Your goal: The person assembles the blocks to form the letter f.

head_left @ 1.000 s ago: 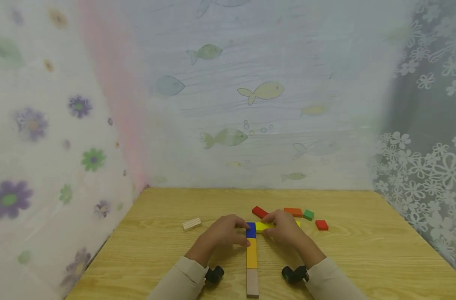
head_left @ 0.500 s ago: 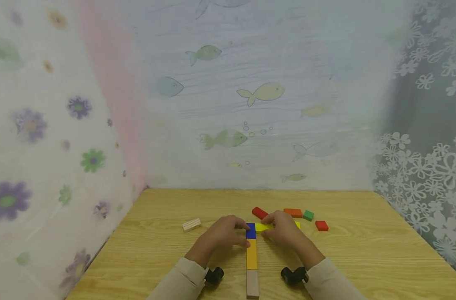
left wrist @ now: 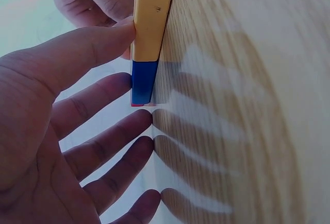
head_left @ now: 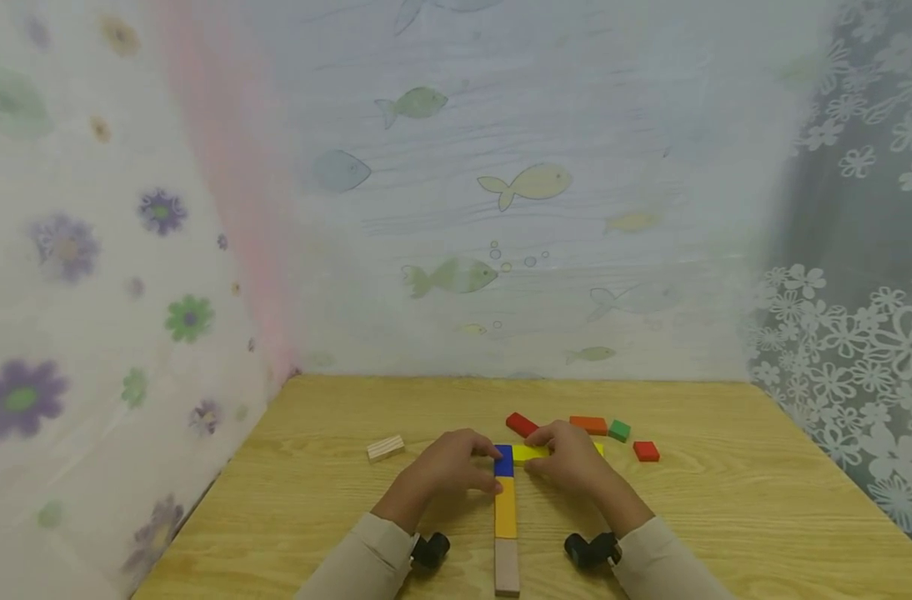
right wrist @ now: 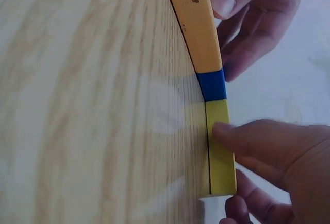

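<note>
A bent row of blocks (head_left: 505, 510) on a yellow wood-grain table (head_left: 291, 508)

A pale sheet printed with fish (head_left: 426, 208) rises well beyond the dark blue painted block (head_left: 504, 461) at the row's corner; the table spreads all around that block. Two forearms in beige sleeves (head_left: 358, 558) slant in toward the blue block from its near left and near right.

The left hand (head_left: 454, 462) is just left of the blue block, back upward, fingers spread. Its index tip touches the blue block and its thumb the next one nearer; the two stand apart, gripping nothing. Right of the blue block, the right hand (head_left: 572, 458) is clamped on a bright yellow oblong block (head_left: 529, 453), thumb on its near face, fingers bent behind. That yellow block butts against the blue block's right side.

An amber oblong block (head_left: 505, 507) touches the blue block's near end; its small dark marks are too blurred for me to read. A grey-brown block (head_left: 506, 567) lies past it, farther from the blue one. Beyond the blue block to the right are a red oblong (head_left: 522, 424) and an orange oblong (head_left: 588, 426); well left is a pale striped wooden block (head_left: 385, 448). Smallest, well right of it, are a green block (head_left: 618, 430) and a short red block (head_left: 646, 451).
</note>
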The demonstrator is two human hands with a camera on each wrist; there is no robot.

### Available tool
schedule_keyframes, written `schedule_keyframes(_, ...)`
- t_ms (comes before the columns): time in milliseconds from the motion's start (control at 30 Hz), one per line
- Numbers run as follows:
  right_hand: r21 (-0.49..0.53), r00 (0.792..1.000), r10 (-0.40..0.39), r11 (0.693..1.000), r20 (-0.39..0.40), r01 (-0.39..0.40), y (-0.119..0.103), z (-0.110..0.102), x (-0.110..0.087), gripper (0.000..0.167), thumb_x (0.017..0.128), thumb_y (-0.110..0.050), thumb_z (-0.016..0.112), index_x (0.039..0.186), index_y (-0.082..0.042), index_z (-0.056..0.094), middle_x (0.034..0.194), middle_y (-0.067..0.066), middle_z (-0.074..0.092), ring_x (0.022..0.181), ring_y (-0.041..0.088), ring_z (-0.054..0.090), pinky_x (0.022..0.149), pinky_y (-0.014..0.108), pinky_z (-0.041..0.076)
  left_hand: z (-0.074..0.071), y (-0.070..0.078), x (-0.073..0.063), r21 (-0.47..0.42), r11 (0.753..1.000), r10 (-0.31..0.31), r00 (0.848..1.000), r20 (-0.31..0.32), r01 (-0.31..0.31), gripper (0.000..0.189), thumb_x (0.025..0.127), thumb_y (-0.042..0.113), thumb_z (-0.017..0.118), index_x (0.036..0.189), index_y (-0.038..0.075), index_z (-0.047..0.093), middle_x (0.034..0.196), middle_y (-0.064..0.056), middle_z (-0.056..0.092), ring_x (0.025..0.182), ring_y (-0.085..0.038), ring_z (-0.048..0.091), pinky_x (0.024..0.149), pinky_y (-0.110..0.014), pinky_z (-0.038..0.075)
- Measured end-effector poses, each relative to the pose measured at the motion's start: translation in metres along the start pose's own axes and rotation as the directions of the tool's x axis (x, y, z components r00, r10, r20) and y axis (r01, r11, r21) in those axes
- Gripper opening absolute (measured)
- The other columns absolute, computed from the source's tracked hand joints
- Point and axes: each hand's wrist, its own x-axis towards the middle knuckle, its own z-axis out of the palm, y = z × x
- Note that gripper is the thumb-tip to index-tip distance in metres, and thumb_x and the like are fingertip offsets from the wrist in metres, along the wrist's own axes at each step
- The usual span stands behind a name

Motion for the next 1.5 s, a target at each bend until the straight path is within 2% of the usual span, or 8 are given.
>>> schedule_keyframes(267,0.085,0.999,0.052,0.995,0.007,-0.052,0.006,-0.006,-0.003,0.031,0.081,-0.019,0.089,0.11,-0.018,0.08,0.113,-0.002,0.071,0.104,0.024,0.064,0.087,0.041,0.059,0.002,0.005,-0.002,-0.008,1.0,-0.011,1.0,-0.002,0.011,0.043,0.078,0.036,0.092,0.117,0.022,0.078,0.131,0.002,0.07,0.123,-0.024,0.063,0.103,-0.048,0.052)
schedule_keyframes(467,0.095,0.999,0.03,0.995,0.032,-0.033,0.009,-0.007,-0.004,0.032,0.078,-0.018,0.091,0.109,-0.015,0.08,0.11,-0.002,0.073,0.097,0.02,0.065,0.084,0.038,0.059,0.004,0.006,-0.006,-0.001,1.0,-0.026,1.0,-0.004,0.026,0.044,0.078,0.036,0.092,0.118,0.022,0.078,0.132,0.001,0.069,0.123,-0.025,0.063,0.103,-0.049,0.052)
schedule_keyframes(667,0.097,0.999,-0.012,0.995,0.047,0.007,0.011,-0.009,-0.005,0.036,0.079,-0.019,0.09,0.113,-0.012,0.079,0.103,-0.001,0.073,0.087,0.016,0.063,0.077,0.032,0.057,0.004,0.005,-0.007,0.012,1.0,-0.014,1.0,-0.013,0.014,0.044,0.078,0.037,0.092,0.117,0.023,0.078,0.131,0.0,0.069,0.122,-0.024,0.064,0.102,-0.048,0.053)
schedule_keyframes(967,0.104,0.998,-0.012,0.995,0.068,0.005,0.013,-0.011,-0.01,0.036,0.079,-0.02,0.091,0.112,-0.013,0.079,0.105,0.0,0.073,0.091,0.016,0.065,0.082,0.037,0.059,0.007,0.008,-0.01,0.041,0.999,-0.016,1.0,-0.026,0.017,0.043,0.078,0.04,0.091,0.116,0.026,0.078,0.131,0.002,0.069,0.122,-0.023,0.063,0.101,-0.048,0.053)
schedule_keyframes(1133,0.114,0.997,-0.011,0.993,0.073,0.002,0.014,-0.011,-0.012,0.035,0.078,-0.017,0.091,0.11,-0.014,0.079,0.103,0.0,0.073,0.091,0.016,0.065,0.082,0.035,0.058,0.009,0.01,-0.012,0.047,0.999,-0.016,0.999,-0.034,0.018,0.044,0.077,0.041,0.091,0.116,0.027,0.078,0.131,0.001,0.069,0.122,-0.023,0.064,0.1,-0.049,0.053)
schedule_keyframes(1500,0.128,0.993,-0.059,0.991,0.1,0.046,0.019,-0.015,-0.017,0.032,0.081,-0.015,0.089,0.111,-0.013,0.079,0.105,0.001,0.073,0.092,0.016,0.064,0.086,0.038,0.058,0.013,0.017,-0.018,0.06,0.998,-0.017,0.999,-0.037,0.019,0.045,0.078,0.039,0.09,0.118,0.026,0.076,0.131,-0.001,0.069,0.121,-0.024,0.064,0.099,-0.049,0.054)
